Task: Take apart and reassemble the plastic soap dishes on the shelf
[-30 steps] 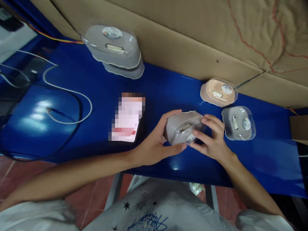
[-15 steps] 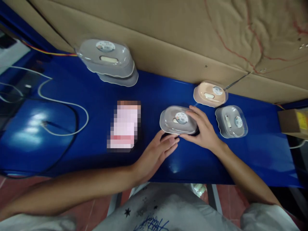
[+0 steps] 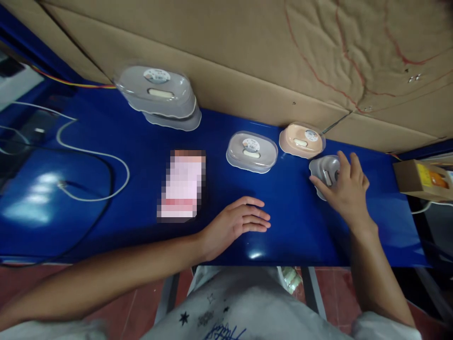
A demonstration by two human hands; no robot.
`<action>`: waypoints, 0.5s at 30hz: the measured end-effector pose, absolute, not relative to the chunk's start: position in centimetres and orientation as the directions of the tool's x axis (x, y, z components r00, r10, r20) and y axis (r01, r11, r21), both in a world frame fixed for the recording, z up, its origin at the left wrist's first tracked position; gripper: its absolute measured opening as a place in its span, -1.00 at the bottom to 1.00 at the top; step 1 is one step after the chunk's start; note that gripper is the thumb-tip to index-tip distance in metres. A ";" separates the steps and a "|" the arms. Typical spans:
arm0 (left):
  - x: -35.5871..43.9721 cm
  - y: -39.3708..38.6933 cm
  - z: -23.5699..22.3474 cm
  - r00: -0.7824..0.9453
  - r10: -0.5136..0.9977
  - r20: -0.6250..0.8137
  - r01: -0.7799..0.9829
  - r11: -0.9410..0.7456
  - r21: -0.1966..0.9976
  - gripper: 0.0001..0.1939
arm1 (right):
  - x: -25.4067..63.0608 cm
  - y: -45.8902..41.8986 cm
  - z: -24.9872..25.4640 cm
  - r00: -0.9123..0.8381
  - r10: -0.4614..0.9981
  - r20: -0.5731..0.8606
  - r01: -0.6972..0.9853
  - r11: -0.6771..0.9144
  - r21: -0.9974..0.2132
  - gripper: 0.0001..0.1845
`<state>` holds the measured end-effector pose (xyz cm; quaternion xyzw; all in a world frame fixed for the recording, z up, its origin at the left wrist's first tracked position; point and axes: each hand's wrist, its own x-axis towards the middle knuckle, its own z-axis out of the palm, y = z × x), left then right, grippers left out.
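Note:
My right hand point(image 3: 345, 191) reaches around a small grey lidded plastic box point(image 3: 320, 165) at the right, the thumb at its left edge and the fingers over its right side. The hand hides much of that box, including its label. My left hand point(image 3: 237, 224) lies palm down above the blue table, holding nothing, fingers stretched out. Beyond it stands another grey lidded box point(image 3: 252, 158) with a clear lid and round label. A peach lidded box point(image 3: 301, 141) stands between the two grey ones, farther back.
Larger grey lidded boxes point(image 3: 159, 94) are stacked at the back left. A blurred-out phone-like rectangle point(image 3: 182, 186) lies left of my left hand. Cables point(image 3: 116, 163) run over the left side of the blue table point(image 3: 276, 241). A cardboard box point(image 3: 410, 179) stands at the right end.
The middle grey box has moved back on the table, level with the peach box. My right hand left it and moved right to the other grey box. My left hand drew back slightly.

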<state>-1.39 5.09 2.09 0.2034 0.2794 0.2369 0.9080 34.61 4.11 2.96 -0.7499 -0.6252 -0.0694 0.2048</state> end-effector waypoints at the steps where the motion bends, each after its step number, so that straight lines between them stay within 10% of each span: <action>1: -1.4 5.1 2.0 0.741 0.536 -0.406 -0.311 0.808 0.500 -0.70 | 35.7 2.9 2.5 0.236 0.915 0.326 0.958 -0.163 -0.236 0.10; 15: -0.7 5.4 2.3 0.726 0.346 -0.595 -0.202 0.934 0.296 -0.30 | 22.8 0.5 4.7 -0.601 0.793 0.099 0.670 0.568 -0.479 -0.02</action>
